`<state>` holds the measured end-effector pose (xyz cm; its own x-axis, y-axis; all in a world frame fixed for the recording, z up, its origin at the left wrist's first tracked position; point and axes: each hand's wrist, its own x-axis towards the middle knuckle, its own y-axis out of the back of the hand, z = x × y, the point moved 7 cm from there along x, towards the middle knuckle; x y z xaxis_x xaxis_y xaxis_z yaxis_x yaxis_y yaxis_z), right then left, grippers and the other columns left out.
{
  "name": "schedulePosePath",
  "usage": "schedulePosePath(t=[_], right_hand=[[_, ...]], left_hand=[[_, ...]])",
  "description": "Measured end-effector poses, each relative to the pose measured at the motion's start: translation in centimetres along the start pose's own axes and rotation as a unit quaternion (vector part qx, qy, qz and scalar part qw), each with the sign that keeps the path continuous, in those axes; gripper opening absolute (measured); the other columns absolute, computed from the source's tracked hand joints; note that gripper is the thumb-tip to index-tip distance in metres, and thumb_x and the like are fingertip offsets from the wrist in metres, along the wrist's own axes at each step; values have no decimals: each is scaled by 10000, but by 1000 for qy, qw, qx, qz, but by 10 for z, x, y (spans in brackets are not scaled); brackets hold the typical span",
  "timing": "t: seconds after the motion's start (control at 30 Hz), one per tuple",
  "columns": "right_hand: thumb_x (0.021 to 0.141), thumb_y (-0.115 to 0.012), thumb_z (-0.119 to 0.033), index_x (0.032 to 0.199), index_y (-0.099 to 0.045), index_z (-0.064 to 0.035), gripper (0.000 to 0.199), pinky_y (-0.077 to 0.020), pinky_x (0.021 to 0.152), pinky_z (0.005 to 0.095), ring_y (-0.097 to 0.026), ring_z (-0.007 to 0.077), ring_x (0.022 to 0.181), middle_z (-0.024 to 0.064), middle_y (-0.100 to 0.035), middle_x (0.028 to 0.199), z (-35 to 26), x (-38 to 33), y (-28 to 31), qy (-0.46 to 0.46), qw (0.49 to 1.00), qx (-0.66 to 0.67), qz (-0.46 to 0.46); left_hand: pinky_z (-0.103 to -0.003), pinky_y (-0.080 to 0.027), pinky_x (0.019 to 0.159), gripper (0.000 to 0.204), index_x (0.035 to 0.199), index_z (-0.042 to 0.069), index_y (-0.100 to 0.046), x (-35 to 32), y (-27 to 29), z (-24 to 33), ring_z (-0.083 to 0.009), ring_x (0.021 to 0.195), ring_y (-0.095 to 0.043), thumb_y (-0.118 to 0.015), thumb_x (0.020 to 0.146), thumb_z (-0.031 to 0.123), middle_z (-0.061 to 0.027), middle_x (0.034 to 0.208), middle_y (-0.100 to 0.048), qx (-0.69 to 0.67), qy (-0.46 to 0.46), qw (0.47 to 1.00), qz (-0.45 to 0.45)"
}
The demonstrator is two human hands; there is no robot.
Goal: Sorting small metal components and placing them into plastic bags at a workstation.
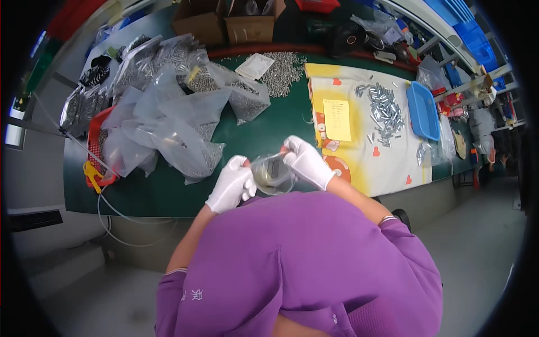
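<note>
The left hand and right hand pinch 1 clear bag at opposite sides. Metal pins lie on the cloth, beside the yellow note.

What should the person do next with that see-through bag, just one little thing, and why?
Maybe gently spread the clear plastic bag a bit wider: the right hand seems to pinch its upper edge, and the left hand is at its other side. It's too blurry to tell what's inside, so opening it could help.
</note>
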<state>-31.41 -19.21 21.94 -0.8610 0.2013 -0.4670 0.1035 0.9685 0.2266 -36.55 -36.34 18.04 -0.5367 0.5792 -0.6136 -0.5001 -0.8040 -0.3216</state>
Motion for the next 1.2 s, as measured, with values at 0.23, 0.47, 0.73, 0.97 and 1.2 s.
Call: schedulePosePath(t=[0.23,0.47,0.73,0.97,1.2], right_hand=[[774,-609,-34,985,-601,-68,214,-507,683,391,-604,322,742,111,-608,827,-49,-5,17,340,859,-367,109],[759,-685,-226,894,-628,-26,248,-513,714,445,-643,361,816,167,-660,869,-40,3,-36,170,859,-468,-120],[778,-606,-165,913,-588,-145,138,-518,549,409,-611,290,668,77,-573,755,-31,-14,-38,464,744,-478,-53],[595,-796,-370,1222,-538,-61,745,-452,905,468,-580,343,1007,132,-557,1100,-58,-34,-27,450,740,-500,3],[812,-690,-230,992,-569,-104,251,-506,716,402,-643,344,825,156,-643,829,34,32,-38,157,926,-329,-99]], left_hand=[[-269,-377,336,134,1004,-9,-445,14,7,34,-144,390,-503,-458,873,13,-61,596,-485,153,-119,979,62],[-244,-415,460,397,1288,-33,-474,-4,8,34,-108,476,-518,-461,899,46,-28,586,-494,218,-182,957,61],[-376,-385,1065,886,1342,0,-460,12,7,12,-295,1277,-454,-886,615,271,-188,1383,-437,401,-319,857,-58],[-294,-462,920,294,1189,80,-636,31,-14,-19,-185,1089,-612,-571,957,247,-63,1167,-659,331,-181,922,-82],[-334,-496,817,223,938,21,-703,33,11,-14,-243,906,-650,-691,863,230,-112,983,-678,248,-357,900,19]])
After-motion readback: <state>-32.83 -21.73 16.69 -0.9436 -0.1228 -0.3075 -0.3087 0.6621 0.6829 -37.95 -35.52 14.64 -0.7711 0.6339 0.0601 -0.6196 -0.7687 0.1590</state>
